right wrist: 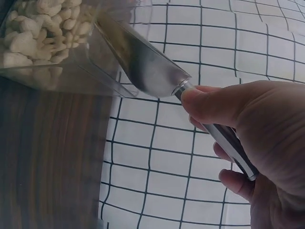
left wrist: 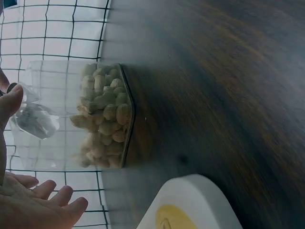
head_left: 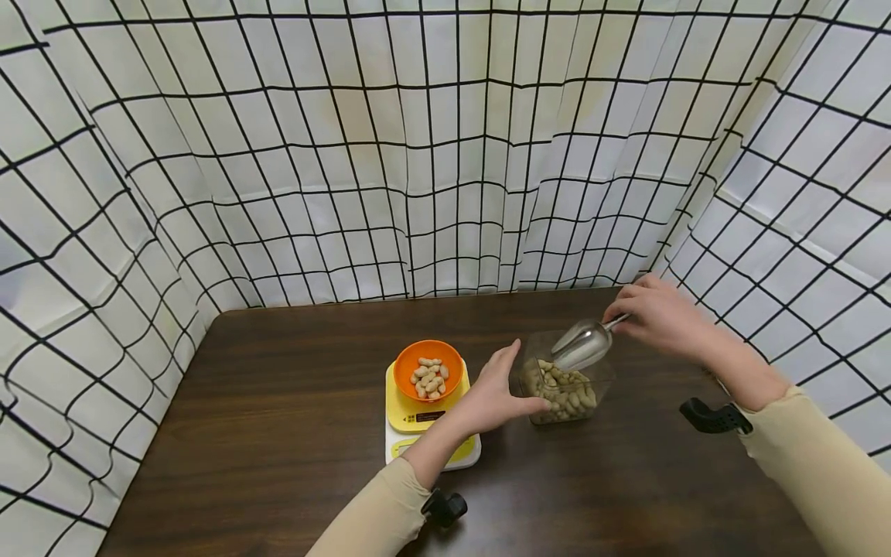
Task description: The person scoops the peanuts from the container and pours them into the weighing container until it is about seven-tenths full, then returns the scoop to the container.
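Note:
My right hand (head_left: 649, 316) grips the handle of a metal scoop (head_left: 583, 345), thumb laid along it near the bowl. The scoop's bowl tilts down into the open top of a clear square container (right wrist: 71, 78), above the peanuts (head_left: 567, 393) that fill its lower part. On the container's left side, my left hand (head_left: 489, 396) is spread, thumb toward the front and fingers toward the back. In the left wrist view, its straight fingers (left wrist: 62, 200) show apart from the container wall.
Left of the container, a yellow and white kitchen scale (head_left: 394, 410) carries an orange bowl (head_left: 401, 370) with several peanuts inside. All stand on a dark wooden table (head_left: 278, 433). White curtains (head_left: 445, 170) with a black grid rise behind and at both sides.

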Action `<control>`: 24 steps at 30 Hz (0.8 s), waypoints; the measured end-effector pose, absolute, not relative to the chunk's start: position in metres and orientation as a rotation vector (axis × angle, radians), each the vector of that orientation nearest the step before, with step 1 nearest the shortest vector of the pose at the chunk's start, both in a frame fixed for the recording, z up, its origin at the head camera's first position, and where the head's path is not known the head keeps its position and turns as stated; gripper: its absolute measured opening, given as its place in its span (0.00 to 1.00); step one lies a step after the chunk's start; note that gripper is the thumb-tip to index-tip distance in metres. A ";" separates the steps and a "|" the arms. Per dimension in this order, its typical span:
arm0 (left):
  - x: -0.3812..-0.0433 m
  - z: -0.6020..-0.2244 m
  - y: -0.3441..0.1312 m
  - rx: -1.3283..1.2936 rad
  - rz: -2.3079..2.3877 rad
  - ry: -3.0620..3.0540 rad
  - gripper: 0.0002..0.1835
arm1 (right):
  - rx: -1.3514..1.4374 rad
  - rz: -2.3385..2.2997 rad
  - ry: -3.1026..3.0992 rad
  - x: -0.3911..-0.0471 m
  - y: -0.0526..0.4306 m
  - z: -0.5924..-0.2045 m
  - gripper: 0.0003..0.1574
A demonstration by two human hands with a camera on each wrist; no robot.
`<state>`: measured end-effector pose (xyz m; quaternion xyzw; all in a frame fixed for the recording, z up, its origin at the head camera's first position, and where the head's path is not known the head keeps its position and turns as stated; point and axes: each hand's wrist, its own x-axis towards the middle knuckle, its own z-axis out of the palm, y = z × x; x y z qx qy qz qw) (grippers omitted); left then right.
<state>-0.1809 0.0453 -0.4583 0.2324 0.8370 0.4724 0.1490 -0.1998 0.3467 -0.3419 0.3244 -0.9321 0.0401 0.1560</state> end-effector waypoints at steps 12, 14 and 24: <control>-0.193 -0.464 0.061 0.656 1.400 2.381 0.62 | 0.977 -0.039 -2.743 -0.204 0.328 -0.347 0.11; -0.193 -0.464 0.062 0.658 1.407 2.380 0.63 | 0.970 -0.070 -2.758 -0.204 0.325 -0.348 0.10; -0.195 -0.465 0.062 0.651 1.438 2.378 0.60 | 0.997 -0.234 -2.715 -0.207 0.312 -0.369 0.09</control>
